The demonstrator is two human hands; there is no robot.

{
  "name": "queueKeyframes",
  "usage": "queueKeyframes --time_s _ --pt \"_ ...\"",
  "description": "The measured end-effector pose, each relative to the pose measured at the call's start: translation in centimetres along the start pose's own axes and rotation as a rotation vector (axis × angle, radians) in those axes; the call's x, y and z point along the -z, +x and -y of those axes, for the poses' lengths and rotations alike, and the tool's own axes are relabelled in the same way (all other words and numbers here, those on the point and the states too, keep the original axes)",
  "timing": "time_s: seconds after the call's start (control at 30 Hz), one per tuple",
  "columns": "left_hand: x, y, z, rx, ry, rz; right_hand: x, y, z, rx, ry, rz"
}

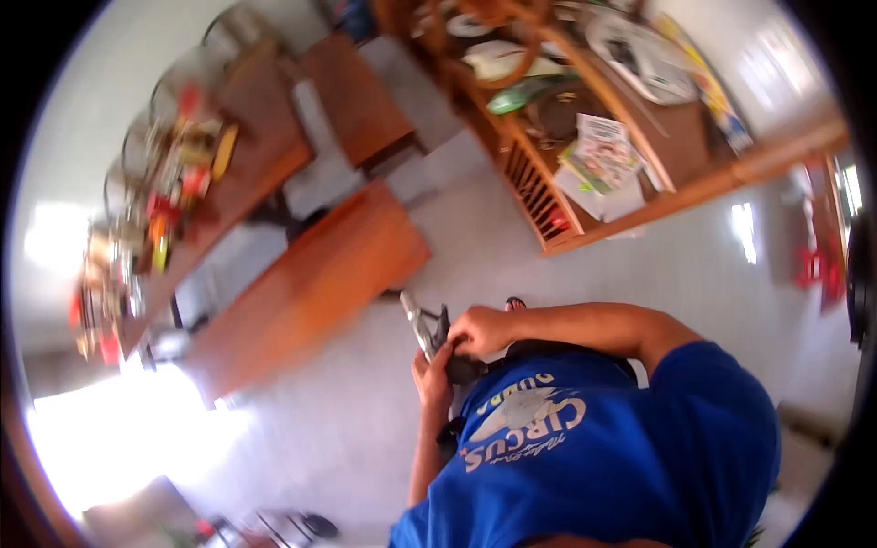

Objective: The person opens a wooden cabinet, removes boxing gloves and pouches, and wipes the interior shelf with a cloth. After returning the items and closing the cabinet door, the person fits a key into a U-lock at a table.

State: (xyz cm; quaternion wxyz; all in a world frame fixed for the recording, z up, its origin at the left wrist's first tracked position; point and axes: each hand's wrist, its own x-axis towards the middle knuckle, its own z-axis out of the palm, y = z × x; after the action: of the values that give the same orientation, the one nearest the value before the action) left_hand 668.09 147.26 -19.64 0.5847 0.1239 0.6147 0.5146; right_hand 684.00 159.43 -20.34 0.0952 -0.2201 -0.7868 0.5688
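In front of my waist, my left hand [433, 377] is closed around a silver-and-black tool [422, 331]. It has a tube-like silver end pointing away from me and a black part alongside; its exact kind is too blurred to tell. My right hand [482, 331] reaches across from the other side, its fingers bent and pressed against the near, black part of the tool. The fingertips of that hand are partly hidden. A dark round piece [465, 369] sits just below my hands, close to my blue shirt [585, 438].
A wooden bench [320, 274] stands ahead to the left, beside a long wooden table [265, 110] crowded with items. At the upper right is a wooden shelf unit [676, 137] with papers [603, 160] and dishes. Red plastic stool [811, 267] at far right. Grey tiled floor [338, 438] lies between.
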Motion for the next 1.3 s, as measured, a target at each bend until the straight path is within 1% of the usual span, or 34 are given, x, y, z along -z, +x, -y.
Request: queueKeyframes --time_s 0.03,0.07,0.1,0.13,0.17,0.2,0.23,0.33,0.4,0.43,0.47,0.57,0.6,0.7,0.73,0.8,0.83,0.87,0.9,0.93,0.97,1.0,1.03,1.1,1.13,1.17,1.2,1.23,1.27,1.3 --pt "0.8 0.0 -0.5 -0.021 -0.050 0.027 -0.3 0.7 0.1 0.038 0.085 -0.069" --pt "2.3 -0.2 -0.8 -0.036 0.068 -0.007 -0.8 1.1 0.8 -0.093 0.198 -0.112" --pt "4.0 -0.5 -1.0 -0.052 0.330 -0.094 -0.1 1.9 3.1 -0.201 0.294 -0.168" --pt "4.4 -0.3 0.2 -0.151 0.495 -0.201 0.5 2.1 3.4 -0.310 0.331 -0.210" --pt "4.4 -1.3 -1.5 -0.104 0.358 -0.153 0.1 3.1 2.3 -0.319 0.404 -0.236" --pt "5.1 -2.0 -2.7 -0.160 0.405 -0.164 -0.2 4.4 1.8 -0.324 0.468 -0.282" --pt "6.2 -2.6 -3.9 -0.217 0.459 -0.163 -0.7 6.0 3.1 -0.322 0.440 -0.251" --pt "10.3 -4.1 -6.9 -0.271 0.525 -0.184 -4.0 10.3 7.0 -0.336 0.413 -0.158" --pt "12.5 -4.7 -7.7 -0.302 0.464 -0.194 -6.5 12.4 8.8 -0.312 0.424 -0.055" --pt "14.8 -5.4 -8.5 -0.322 0.432 -0.190 -8.5 13.9 10.7 -0.302 0.423 -0.011" --pt "17.1 -5.9 -9.1 -0.371 0.411 -0.190 -10.2 15.0 12.4 -0.255 0.471 0.040" --pt "22.1 -8.1 -10.5 -0.524 0.293 -0.231 -14.5 17.8 17.0 -0.030 0.520 0.086" --pt "23.6 -8.9 -10.9 -0.541 0.373 -0.244 -15.3 18.8 17.7 -0.019 0.475 0.105" --pt "26.7 -11.2 -12.5 -0.643 0.357 -0.350 -18.1 22.6 20.6 0.135 0.424 0.094" --pt "27.7 -11.5 -13.0 -0.689 0.376 -0.391 -18.9 24.2 22.0 0.182 0.387 0.121" --pt "30.1 -11.9 -12.8 -0.719 0.363 -0.439 -21.2 27.0 24.8 0.275 0.326 0.176" --pt "31.2 -11.7 -12.6 -0.740 0.364 -0.468 -22.4 28.1 25.3 0.268 0.304 0.205" --pt "32.5 -11.1 -12.5 -0.850 0.368 -0.509 -23.9 29.4 26.0 0.282 0.276 0.235" --pt "33.9 -11.4 -13.6 -0.869 0.392 -0.517 -25.3 31.1 27.1 0.306 0.249 0.259" --pt "35.4 -11.3 -14.3 -0.859 0.379 -0.546 -26.8 32.7 28.1 0.345 0.227 0.231" --pt "37.0 -11.3 -14.7 -0.836 0.364 -0.568 -28.2 34.4 28.6 0.303 0.260 0.285" --pt "38.7 -11.2 -15.2 -0.756 0.283 -0.568 -29.8 36.2 28.6 0.253 0.291 0.340" --pt "40.5 -11.0 -15.1 -0.708 0.292 -0.591 -31.3 38.1 28.7 0.203 0.319 0.396" --pt "44.6 -10.5 -15.0 -0.611 0.307 -0.641 -34.1 42.2 29.9 0.214 0.325 0.477" --pt "46.1 -10.2 -15.7 -0.626 0.162 -0.666 -35.5 44.2 30.5 0.204 0.327 0.530" --pt "47.9 -10.4 -16.4 -0.623 0.083 -0.668 -37.0 45.8 31.4 0.182 0.328 0.587" --pt "49.5 -10.5 -17.0 -0.627 -0.002 -0.672 -38.7 47.1 32.6 0.115 0.427 0.629" --pt "51.4 -10.3 -17.7 -0.645 -0.086 -0.672 -40.2 49.0 33.6 0.241 0.342 0.652" --pt "53.5 -10.8 -17.9 -0.629 -0.043 -0.686 -41.9 51.0 34.3 0.363 0.258 0.667" --pt "55.3 -11.1 -18.3 -0.619 -0.122 -0.687 -43.7 52.3 34.7 0.472 0.178 0.686"
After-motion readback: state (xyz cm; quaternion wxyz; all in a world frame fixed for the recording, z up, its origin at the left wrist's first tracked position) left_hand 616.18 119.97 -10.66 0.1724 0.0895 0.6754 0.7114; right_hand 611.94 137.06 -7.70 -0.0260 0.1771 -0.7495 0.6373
